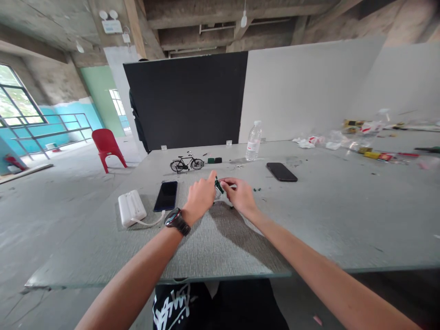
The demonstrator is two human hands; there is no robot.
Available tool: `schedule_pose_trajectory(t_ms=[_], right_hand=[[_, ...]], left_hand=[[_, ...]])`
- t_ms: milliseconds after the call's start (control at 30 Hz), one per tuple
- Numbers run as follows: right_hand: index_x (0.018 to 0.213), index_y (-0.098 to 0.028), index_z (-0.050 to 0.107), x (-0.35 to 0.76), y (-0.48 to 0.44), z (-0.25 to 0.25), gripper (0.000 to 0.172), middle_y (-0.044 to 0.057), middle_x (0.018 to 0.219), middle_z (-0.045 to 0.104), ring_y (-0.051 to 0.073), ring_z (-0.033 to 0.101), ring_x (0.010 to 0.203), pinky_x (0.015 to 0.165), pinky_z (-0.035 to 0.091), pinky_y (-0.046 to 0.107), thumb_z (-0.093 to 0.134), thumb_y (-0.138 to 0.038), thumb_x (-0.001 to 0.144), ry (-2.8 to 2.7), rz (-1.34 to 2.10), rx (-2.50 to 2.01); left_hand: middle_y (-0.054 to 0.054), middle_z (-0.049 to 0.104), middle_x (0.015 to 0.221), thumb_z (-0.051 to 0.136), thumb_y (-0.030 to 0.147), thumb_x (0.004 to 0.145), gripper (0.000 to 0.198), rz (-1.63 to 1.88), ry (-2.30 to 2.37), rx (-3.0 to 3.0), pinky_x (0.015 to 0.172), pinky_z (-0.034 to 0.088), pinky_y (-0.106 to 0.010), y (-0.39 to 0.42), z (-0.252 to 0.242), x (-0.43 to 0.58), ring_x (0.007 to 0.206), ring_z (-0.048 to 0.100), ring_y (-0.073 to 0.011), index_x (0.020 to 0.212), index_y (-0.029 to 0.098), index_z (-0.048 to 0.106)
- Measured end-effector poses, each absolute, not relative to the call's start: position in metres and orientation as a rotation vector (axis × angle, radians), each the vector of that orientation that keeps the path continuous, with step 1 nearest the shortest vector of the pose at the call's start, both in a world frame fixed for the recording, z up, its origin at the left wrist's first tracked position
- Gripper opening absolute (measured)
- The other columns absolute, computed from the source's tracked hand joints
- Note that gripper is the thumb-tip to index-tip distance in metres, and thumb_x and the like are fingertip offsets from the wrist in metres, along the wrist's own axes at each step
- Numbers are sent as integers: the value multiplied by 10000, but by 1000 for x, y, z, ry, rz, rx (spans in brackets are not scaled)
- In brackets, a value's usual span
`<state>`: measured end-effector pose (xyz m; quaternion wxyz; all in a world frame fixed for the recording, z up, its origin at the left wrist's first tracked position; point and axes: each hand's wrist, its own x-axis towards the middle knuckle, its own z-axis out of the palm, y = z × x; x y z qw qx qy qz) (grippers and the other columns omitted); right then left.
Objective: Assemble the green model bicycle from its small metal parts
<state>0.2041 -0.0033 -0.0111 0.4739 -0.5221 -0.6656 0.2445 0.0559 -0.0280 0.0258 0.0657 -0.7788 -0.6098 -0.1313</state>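
small dark green piece [219,185]: it is in the air above the grey table [326,224], between the fingertips of the two hands; what exactly it is, i cannot tell, because it is small and partly covered.
left hand [202,192]: the fingers are bent close together, with the index finger [212,177] pointing forward; the piece is just at their right side, seemingly touching. the thumb is hidden, so i cannot tell how firm this hold is.
right hand [240,196]: thumb and index finger are almost closed, in a pinch at the right side of the piece; their tips are touching its edge.
left wrist: it wears a black watch [177,222].
right of the hands: tiny green bits [257,189] are lying near the right hand, and farther is a black smartphone [282,172].
beyond the hands: a black model bicycle [186,163] stands upright, beside a green block [211,161] and a black block [218,160]; a clear plastic bottle [253,143] is upright too.
left of the hands: a dark blue phone [166,196] lies near a white power bank [131,208] with its cable [148,224].
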Motion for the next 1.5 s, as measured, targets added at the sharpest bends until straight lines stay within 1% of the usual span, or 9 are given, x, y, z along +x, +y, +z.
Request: schedule_pose_trajectory(t_ms=[200,467,733,933,1067,1133,1300,1400,1500], right_hand=[[1004,-155,770,204,-4,-10,422,61,574,655,212,606,554,532,421,304,575,-516,902,-1634,575,-1286],[972,-166,768,204,-2,-12,438,59,568,649,224,626,585,524,428,307,582,-555,892,-1631,586,-1238],[991,-151,760,202,-2,-13,412,68,590,652,226,628,585,521,420,313,578,-508,897,-1608,596,-1267],[930,-175,742,201,0,-15,330,102,771,744,236,685,710,604,479,320,611,-473,878,-1565,590,-1264],[914,-195,741,201,1,-16,190,103,965,775,215,692,786,692,506,328,643,-331,826,-1549,559,-1243],[951,-184,738,201,0,-16,205,104,941,770,204,681,756,667,501,321,636,-304,819,-1551,598,-1231],[987,-160,674,200,0,-19,256,88,810,723,177,640,649,584,473,301,570,-369,883,-1496,725,-1212],[997,-171,614,200,2,-21,259,78,820,707,162,626,641,569,464,290,554,-401,893,-1435,788,-1193],[1025,-173,591,201,4,-24,325,88,886,698,170,630,689,573,460,290,635,-433,836,-1431,780,-1195]], left_hand=[[-140,702,937,436,245,990,384,-405,-1814,-2339,708,524,-361,-26,22,56,876,718,-323,1370,204,404],[-141,704,972,423,242,995,401,-374,-1870,-2343,758,524,-370,-27,26,58,917,713,-315,1393,212,387],[-144,705,947,423,223,985,393,-373,-1842,-2328,706,526,-369,-28,25,60,873,716,-326,1377,194,401],[-139,705,940,417,217,989,384,-365,-1844,-2322,719,523,-355,-28,24,61,874,717,-310,1372,192,400],[-147,706,958,410,212,990,391,-380,-1853,-2330,730,524,-364,-28,25,61,892,716,-315,1380,191,400],[-146,707,965,412,210,987,391,-386,-1857,-2331,740,524,-362,-28,25,61,899,716,-311,1377,195,403],[-139,707,931,388,185,985,355,-402,-1824,-2338,713,519,-353,-28,24,61,865,719,-307,1338,193,428],[-137,706,933,398,179,980,347,-390,-1833,-2349,725,516,-357,-29,24,61,872,718,-307,1325,196,431],[-137,705,940,403,174,981,355,-379,-1843,-2347,739,514,-356,-29,24,62,892,716,-306,1334,199,423]])
